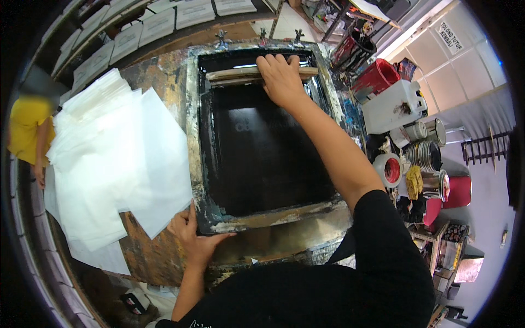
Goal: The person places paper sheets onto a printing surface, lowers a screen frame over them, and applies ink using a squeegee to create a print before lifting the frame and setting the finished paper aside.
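Note:
A screen-printing frame (pixel 192 126) lies on the stained table, its dark mesh (pixel 268 164) coated with wet black ink. At the frame's far end, a wooden squeegee (pixel 232 73) stretches across the mesh. My right hand (pixel 280 79) is closed over the squeegee's right half, fingers wrapped over the top. The squeegee's blade is mostly hidden. My left hand (pixel 191 234) rests at the frame's near left corner, thumb stretched along the near edge and forefinger pointing up the left side. Its other fingers are partly hidden. Left of the frame, white sheets (pixel 104 164) lie in a fanned, uneven pile.
Metal clamps (pixel 221 39) stand behind the frame. Along the right sit a red ink bucket (pixel 377 76), a white jerrycan (pixel 395 106), tape rolls (pixel 424 156) and several cans. Racks with printed sheets (pixel 128 42) line the far left. A person in yellow (pixel 30 128) stands at left.

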The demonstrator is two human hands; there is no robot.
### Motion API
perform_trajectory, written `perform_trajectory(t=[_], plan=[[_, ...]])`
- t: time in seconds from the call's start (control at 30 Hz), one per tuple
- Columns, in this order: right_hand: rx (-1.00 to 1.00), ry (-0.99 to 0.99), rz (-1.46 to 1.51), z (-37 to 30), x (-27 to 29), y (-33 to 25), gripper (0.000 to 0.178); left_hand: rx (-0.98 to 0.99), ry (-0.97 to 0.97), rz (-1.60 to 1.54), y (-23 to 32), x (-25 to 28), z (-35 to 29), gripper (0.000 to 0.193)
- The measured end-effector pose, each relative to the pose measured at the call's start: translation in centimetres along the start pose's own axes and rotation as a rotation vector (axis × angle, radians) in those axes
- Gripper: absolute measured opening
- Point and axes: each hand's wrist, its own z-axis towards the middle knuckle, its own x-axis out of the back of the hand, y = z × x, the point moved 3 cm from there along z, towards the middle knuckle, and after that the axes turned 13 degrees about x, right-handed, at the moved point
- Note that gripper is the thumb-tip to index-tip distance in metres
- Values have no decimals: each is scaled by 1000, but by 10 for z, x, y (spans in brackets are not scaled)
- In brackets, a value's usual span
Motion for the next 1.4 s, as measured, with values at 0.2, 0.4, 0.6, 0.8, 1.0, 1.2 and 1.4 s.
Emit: perform_trajectory(t=[0.2, 0.4, 0.6, 0.8, 1.0, 1.2, 1.4], plan=[[-29, -46, 3, -20, 28, -27, 48, -111, 47, 107, 2, -2, 1, 118], [-12, -69, 30, -93, 81, -79, 43, -98, 52, 89, 1, -2, -2, 119], [-49, -111, 151, -167, 157, -145, 20, -102, 68, 42, 3, -1, -4, 110], [-46, -174, 189, -179, 185, -159, 19, -114, 111, 52, 2, 0, -6, 112], [-51, -114, 184, -186, 221, -162, 41, -11, -9, -426, 24, 10, -12, 99], [-106, 83, 94, -129, 288, -127, 52, -115, 94, -963, 90, 58, 9, 85], [38, 392, -93, -55, 313, -60, 38, -485, 350, -1285, 100, 59, 113, 61]])
